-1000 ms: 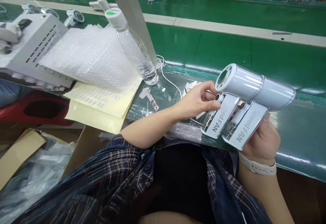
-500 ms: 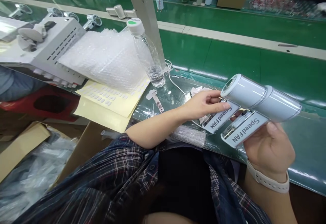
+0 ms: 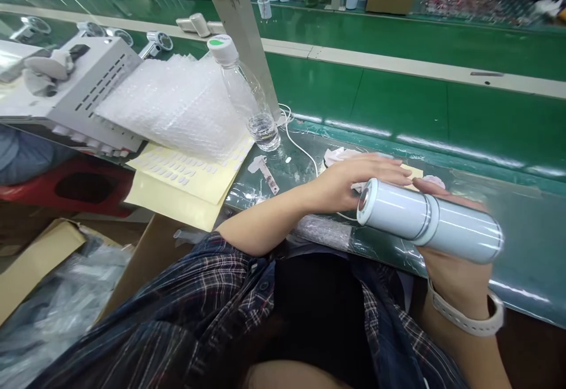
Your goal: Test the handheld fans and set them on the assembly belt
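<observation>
Two pale blue handheld fans (image 3: 462, 227) lie head to head in a row, with the open round end of one pointing left. My right hand (image 3: 457, 271) is closed around them from behind and below; their handles are out of sight. My left hand (image 3: 354, 180) is stretched out flat behind the left end of the fans, fingers pointing right. Whether it touches a handle there is hidden. White crumpled paper (image 3: 340, 156) and a piece of yellow paper (image 3: 411, 171) show behind the hands.
A water bottle (image 3: 250, 97) stands beside a metal post (image 3: 247, 29). Left of it, bubble wrap (image 3: 172, 106) covers yellow sticker sheets (image 3: 177, 197) beside a white machine (image 3: 84, 88). An open carton (image 3: 145, 259) of plastic bags sits low left. A green conveyor (image 3: 398, 91) runs behind.
The fans have been turned, so the lettered handles no longer show and the cylinders face me. My left hand has left the near handle's front and its fingers have straightened.
</observation>
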Demonstrator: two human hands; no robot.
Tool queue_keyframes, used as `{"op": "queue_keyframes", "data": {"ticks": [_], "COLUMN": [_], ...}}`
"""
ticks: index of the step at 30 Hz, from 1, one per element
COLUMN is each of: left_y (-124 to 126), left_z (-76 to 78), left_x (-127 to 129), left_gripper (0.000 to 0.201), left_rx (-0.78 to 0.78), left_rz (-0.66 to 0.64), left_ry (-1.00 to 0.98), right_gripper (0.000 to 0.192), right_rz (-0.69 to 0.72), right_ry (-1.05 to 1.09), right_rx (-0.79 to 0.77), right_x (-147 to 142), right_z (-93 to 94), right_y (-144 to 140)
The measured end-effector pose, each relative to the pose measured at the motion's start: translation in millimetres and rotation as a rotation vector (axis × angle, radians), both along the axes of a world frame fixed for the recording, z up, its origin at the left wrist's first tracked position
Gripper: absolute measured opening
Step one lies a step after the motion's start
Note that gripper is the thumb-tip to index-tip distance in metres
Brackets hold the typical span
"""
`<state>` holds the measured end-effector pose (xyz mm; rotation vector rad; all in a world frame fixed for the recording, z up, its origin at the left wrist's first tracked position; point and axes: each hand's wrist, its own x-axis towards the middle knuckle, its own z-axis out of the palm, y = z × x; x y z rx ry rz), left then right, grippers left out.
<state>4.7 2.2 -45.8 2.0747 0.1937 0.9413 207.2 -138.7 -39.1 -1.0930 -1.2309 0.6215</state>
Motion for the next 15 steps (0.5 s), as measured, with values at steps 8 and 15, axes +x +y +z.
{"op": "queue_keyframes", "data": {"ticks": [8,15], "left_y": [3,-1], "left_z": [-7.5,6.5], "left_x": [4,-1], "left_gripper": [0.032,0.027], "left_rx": [0.43,0.292], "left_rz": [0.144,0.078], "left_ry": [-0.064,0.004], "right_gripper": [0.059,0.041], "right_rz": [0.034,-0.023], "right_ry": [-0.219,-0.032], "right_rx": [0.234,0.056], "right_x": [2,-2], "right_z": [0.4,3.4], "right_y": [3,-3]}}
